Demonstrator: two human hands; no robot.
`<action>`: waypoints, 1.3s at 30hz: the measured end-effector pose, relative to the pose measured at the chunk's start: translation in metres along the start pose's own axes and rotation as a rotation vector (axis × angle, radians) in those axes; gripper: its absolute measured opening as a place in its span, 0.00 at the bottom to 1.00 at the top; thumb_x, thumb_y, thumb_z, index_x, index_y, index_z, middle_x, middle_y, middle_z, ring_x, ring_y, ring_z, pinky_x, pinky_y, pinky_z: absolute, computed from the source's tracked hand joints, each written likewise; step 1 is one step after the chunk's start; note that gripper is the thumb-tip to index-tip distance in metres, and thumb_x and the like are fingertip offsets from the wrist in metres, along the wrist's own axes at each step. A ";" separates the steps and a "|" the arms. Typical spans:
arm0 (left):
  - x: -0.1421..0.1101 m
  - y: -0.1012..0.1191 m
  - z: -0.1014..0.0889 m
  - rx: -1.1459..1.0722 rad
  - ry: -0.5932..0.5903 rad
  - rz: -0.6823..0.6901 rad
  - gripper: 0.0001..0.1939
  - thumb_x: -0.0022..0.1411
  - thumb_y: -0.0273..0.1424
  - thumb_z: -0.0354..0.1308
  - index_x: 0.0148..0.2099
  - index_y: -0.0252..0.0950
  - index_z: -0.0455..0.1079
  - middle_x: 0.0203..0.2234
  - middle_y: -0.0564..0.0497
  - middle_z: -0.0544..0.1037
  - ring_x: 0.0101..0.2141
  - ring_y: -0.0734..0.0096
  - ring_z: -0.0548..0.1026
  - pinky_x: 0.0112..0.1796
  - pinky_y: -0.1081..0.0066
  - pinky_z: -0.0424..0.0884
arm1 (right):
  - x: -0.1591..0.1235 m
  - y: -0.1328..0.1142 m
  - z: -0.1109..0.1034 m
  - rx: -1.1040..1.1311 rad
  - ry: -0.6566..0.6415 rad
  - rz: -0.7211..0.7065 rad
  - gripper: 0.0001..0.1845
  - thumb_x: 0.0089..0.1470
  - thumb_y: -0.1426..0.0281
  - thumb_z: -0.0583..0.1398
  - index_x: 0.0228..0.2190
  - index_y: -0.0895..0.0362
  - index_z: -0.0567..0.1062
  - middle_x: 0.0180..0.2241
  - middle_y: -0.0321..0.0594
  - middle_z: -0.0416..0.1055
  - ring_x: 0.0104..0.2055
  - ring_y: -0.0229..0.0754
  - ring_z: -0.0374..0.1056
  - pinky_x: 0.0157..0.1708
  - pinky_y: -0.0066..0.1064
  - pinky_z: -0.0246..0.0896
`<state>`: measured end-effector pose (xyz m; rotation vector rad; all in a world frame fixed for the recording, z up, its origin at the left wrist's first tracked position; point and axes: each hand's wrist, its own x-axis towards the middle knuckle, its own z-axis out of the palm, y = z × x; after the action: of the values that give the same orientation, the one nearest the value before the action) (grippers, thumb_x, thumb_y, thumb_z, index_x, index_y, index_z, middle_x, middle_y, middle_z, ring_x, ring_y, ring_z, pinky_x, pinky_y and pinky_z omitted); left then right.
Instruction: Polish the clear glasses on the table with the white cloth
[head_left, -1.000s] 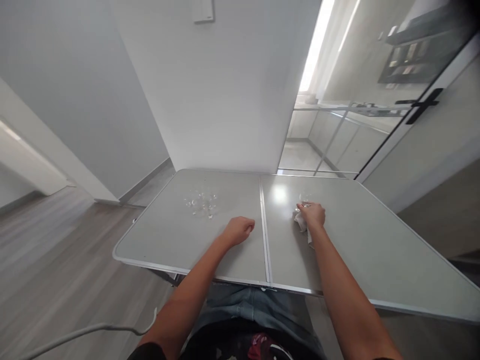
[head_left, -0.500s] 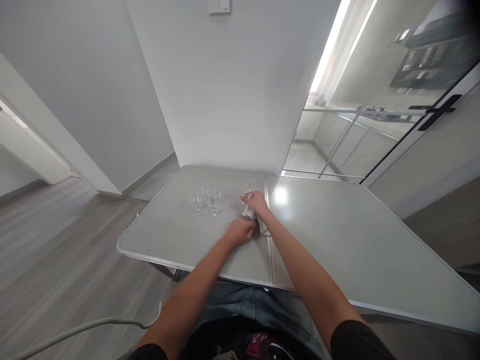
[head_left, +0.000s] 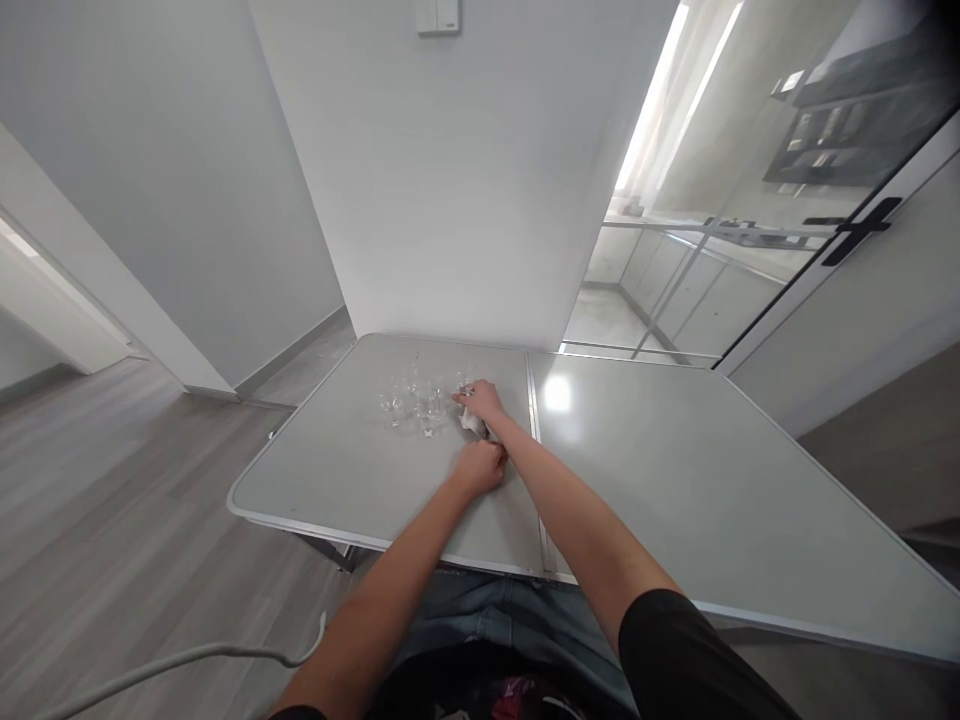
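Observation:
My right hand is closed around a small clear glass, whose upper part shows past the fingers. A crumpled white cloth hangs just below that hand and runs toward my left hand. My left hand is closed in a fist low over the table, at the cloth's near end; its fingertips are mostly hidden. Just left of my right hand, several clear stemmed glasses stand close together, their outlines faint against the surface.
A grey folding table with a metal rim carries everything, and a seam crosses it. Behind it rises a white wall. A glass door with a black handle is at the right. A pale cable curves at lower left.
My right hand has moved left with the glass, closer to the grouped glasses. The cloth has shifted left too, no longer lying across the seam. My left hand stays nearly in place.

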<state>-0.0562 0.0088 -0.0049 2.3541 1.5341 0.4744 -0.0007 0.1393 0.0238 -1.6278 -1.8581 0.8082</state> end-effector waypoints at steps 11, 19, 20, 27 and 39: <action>-0.004 -0.002 -0.002 -0.052 0.055 0.140 0.11 0.57 0.22 0.51 0.32 0.36 0.75 0.27 0.46 0.78 0.30 0.64 0.75 0.33 0.68 0.64 | -0.012 0.004 -0.014 -0.056 -0.074 -0.035 0.15 0.45 0.61 0.71 0.34 0.57 0.83 0.39 0.48 0.81 0.43 0.50 0.76 0.41 0.32 0.66; -0.005 0.011 -0.006 -0.649 0.493 0.156 0.09 0.64 0.31 0.54 0.46 0.36 0.69 0.41 0.45 0.74 0.40 0.66 0.71 0.43 0.67 0.67 | -0.086 0.044 -0.101 0.749 -0.177 0.019 0.19 0.50 0.60 0.65 0.43 0.55 0.79 0.39 0.42 0.78 0.38 0.44 0.72 0.37 0.33 0.66; -0.004 0.013 -0.006 -0.707 0.506 0.081 0.16 0.61 0.35 0.60 0.51 0.36 0.68 0.46 0.43 0.73 0.44 0.64 0.71 0.44 0.66 0.67 | -0.095 0.047 -0.113 0.845 -0.204 0.025 0.21 0.48 0.62 0.66 0.45 0.54 0.78 0.41 0.42 0.78 0.37 0.43 0.72 0.36 0.33 0.66; 0.003 0.021 -0.001 -1.182 0.149 -0.075 0.30 0.56 0.49 0.65 0.51 0.30 0.73 0.42 0.41 0.80 0.41 0.57 0.76 0.41 0.65 0.70 | -0.124 0.059 -0.135 1.214 -0.237 -0.031 0.36 0.39 0.75 0.67 0.52 0.47 0.72 0.52 0.38 0.73 0.48 0.44 0.71 0.42 0.32 0.68; 0.005 0.022 -0.006 -1.515 0.354 -0.293 0.28 0.55 0.56 0.62 0.34 0.33 0.73 0.27 0.50 0.77 0.29 0.70 0.73 0.33 0.71 0.69 | -0.164 0.070 -0.104 1.075 -0.295 0.208 0.19 0.49 0.56 0.69 0.37 0.54 0.75 0.40 0.44 0.76 0.39 0.45 0.72 0.38 0.34 0.67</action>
<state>-0.0388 0.0048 0.0097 0.8800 0.9128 1.3688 0.1428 -0.0075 0.0414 -1.0048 -1.0245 1.8006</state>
